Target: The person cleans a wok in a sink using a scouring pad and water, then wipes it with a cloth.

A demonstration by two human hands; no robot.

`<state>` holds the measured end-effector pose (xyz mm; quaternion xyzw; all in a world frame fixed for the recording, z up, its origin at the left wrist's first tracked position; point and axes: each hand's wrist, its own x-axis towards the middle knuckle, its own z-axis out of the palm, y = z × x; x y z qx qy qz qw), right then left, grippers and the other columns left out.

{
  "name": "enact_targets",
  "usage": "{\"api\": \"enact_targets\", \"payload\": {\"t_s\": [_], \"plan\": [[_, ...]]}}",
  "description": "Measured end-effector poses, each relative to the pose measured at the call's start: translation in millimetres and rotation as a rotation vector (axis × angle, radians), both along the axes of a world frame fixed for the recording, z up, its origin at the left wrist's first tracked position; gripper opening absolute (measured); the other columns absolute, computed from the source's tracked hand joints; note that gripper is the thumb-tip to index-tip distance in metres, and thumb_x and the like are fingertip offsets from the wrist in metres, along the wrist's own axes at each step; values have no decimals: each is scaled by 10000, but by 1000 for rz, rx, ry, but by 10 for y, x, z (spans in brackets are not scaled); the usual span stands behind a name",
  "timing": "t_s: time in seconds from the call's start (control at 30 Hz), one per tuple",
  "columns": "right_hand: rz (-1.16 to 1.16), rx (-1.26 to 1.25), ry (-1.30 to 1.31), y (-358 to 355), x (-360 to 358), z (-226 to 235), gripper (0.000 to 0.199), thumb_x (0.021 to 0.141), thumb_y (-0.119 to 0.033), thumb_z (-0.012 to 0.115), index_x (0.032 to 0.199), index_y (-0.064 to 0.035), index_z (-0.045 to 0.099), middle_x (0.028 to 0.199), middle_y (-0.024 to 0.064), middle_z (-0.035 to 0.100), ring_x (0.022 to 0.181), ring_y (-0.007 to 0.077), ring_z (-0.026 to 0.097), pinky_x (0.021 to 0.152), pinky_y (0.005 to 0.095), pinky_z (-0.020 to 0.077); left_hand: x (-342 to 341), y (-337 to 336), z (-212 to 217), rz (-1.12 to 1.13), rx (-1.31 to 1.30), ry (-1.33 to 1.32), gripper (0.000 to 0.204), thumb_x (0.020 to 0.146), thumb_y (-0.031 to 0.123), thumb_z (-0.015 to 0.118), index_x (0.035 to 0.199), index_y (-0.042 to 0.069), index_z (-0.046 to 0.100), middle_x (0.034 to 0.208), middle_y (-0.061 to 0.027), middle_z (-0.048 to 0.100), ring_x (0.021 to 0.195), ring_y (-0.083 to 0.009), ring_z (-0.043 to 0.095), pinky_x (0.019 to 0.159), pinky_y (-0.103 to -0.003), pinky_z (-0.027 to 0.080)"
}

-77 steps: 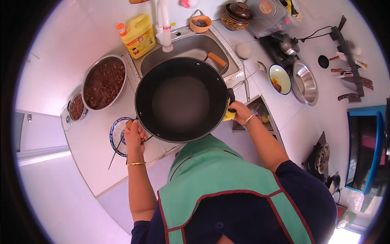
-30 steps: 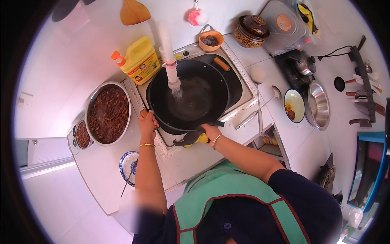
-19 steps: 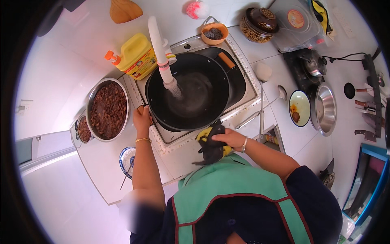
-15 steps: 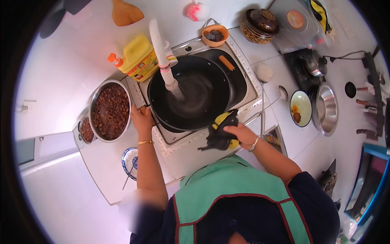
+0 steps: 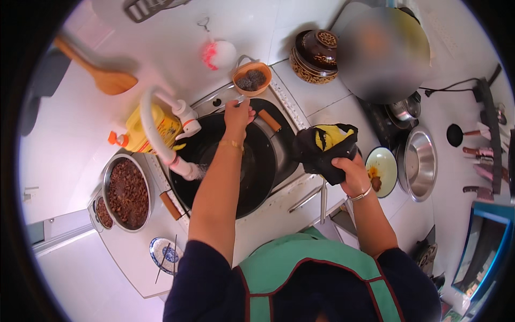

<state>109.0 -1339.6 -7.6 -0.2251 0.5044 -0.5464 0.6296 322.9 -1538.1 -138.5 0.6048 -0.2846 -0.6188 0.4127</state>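
Note:
A large black wok [image 5: 266,161] sits in the sink under a white flexible tap [image 5: 161,134], and water runs into it. My left hand [image 5: 238,114] reaches over the wok to the back of the sink, its fingers closed on a small metal tap lever [image 5: 240,100]. My right hand [image 5: 346,170] is raised over the counter to the right of the sink, gripping a bunched black and yellow cloth [image 5: 324,145].
Left of the sink stand a yellow bottle [image 5: 153,129], a steel bowl of brown minced food [image 5: 126,190] and a blue patterned dish with chopsticks [image 5: 165,252]. An orange bowl [image 5: 252,79] and a brown clay pot [image 5: 316,51] stand behind. A sauce bowl [image 5: 382,169] and a steel basin [image 5: 421,161] are at right.
My left hand left the wok's near rim and reached across to the tap lever. My right hand picked up the cloth and lifted it to the right of the sink.

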Motion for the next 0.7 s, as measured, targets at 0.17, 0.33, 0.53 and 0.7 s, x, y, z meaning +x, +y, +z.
{"api": "enact_targets", "payload": {"t_s": [0.17,0.33,0.53,0.7], "plan": [[35,-120,-62,-335,-402,-175,574,783,-161,578,1289,28,382,1246,144,502,1152,273,491,999,366,376,-256,-644,-378,8,101,-119,225,867,211,509,943,1,493,709,-102,579,524,-185,581,490,-288,503],[-5,-216,-114,-894,-709,-203,539,869,-278,446,1292,48,376,1292,163,470,1201,293,450,1044,405,309,9,-105,-288,-139,-157,-87,165,887,130,406,939,3,497,550,-81,535,375,-146,490,341,-267,381],[740,-1029,983,-2426,612,-621,231,819,-186,568,905,28,580,931,179,582,878,344,535,778,400,446,686,1544,377,-186,140,-169,403,805,13,397,1203,5,461,582,-51,542,431,-102,511,418,-241,442],[789,-1224,1365,-3290,1819,-2075,225,738,-200,564,896,-79,668,1170,63,560,1122,262,480,927,396,410,526,1644,402,-346,152,-248,402,799,-27,389,1190,-10,482,634,-55,563,470,-87,531,442,-221,458]]}}
